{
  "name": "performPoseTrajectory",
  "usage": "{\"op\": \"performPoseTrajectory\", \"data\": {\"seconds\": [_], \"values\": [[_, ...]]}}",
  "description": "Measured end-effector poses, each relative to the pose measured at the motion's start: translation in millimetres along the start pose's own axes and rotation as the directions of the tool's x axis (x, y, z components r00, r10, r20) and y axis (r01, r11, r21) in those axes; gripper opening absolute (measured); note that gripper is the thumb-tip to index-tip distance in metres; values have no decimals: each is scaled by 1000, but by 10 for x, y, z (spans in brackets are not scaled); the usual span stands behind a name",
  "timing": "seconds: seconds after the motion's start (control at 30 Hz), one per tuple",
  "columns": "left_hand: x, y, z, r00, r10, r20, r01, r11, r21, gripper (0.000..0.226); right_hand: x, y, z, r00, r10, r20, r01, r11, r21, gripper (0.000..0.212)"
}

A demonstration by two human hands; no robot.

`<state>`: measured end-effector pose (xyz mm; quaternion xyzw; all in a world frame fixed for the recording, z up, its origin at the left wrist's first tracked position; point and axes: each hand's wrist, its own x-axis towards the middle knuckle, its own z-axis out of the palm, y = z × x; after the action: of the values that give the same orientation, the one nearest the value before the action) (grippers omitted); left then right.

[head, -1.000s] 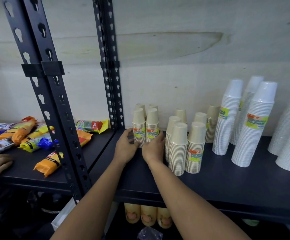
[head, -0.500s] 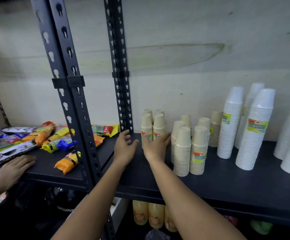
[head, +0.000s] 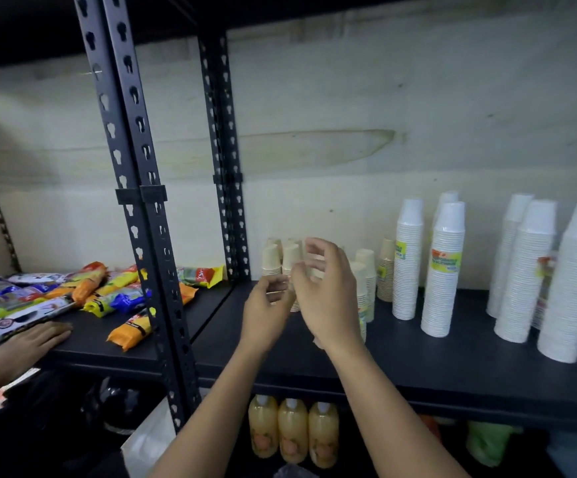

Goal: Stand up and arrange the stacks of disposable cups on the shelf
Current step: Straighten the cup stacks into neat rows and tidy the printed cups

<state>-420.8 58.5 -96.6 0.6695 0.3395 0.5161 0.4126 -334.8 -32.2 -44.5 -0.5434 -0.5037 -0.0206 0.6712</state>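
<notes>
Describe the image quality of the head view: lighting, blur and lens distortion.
Head view: light is dim and uneven, brightest on the white cup stacks, darkest at the top and under the shelf; the right hand and left hand are motion-blurred, hiding part of the tan cup stacks; wide-angle distortion tilts the shelf posts.

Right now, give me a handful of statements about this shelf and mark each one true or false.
1. The white cup stacks stand upright on the shelf. True.
2. The right hand grips a white stack. False: it is raised in front of the beige cup stacks, holding nothing visible.
3. Snack packets lie left of the front post. True.
4. The bottles stand among the cups. False: they sit on the level below.
5. The left hand lies flat on the shelf. False: it is lifted.
</notes>
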Motion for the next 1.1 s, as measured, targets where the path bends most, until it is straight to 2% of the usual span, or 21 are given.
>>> {"op": "performPoseTrajectory", "data": {"seconds": [0.1,0.2,0.37,0.53,0.6,0.97,1.1], "values": [[-156,-69,219,1000,0,10,0,1000,24,41,-16,190,-315,994,5,-112,-8,1000,-28,31],[-256,-197,392,1000,-13,17,11,994,109,63,-56,484,-610,980,63,-189,-76,995,-62,28],[-319,-301,576,999,-41,-19,44,984,175,76,-149,949,-904,966,224,-130,-239,965,-111,38],[-315,-392,657,998,-63,-30,68,974,218,78,-195,1299,-882,927,364,93,-346,923,-166,62],[-321,-430,687,998,-55,-43,63,974,219,77,-216,1409,-821,913,385,135,-359,916,-180,67],[-300,-465,889,993,-30,-116,62,960,274,69,-224,1554,-681,913,388,129,-368,917,-151,71],[-343,-467,879,988,-10,-155,55,956,288,62,-224,1528,-649,926,356,125,-331,926,-179,58]]}}
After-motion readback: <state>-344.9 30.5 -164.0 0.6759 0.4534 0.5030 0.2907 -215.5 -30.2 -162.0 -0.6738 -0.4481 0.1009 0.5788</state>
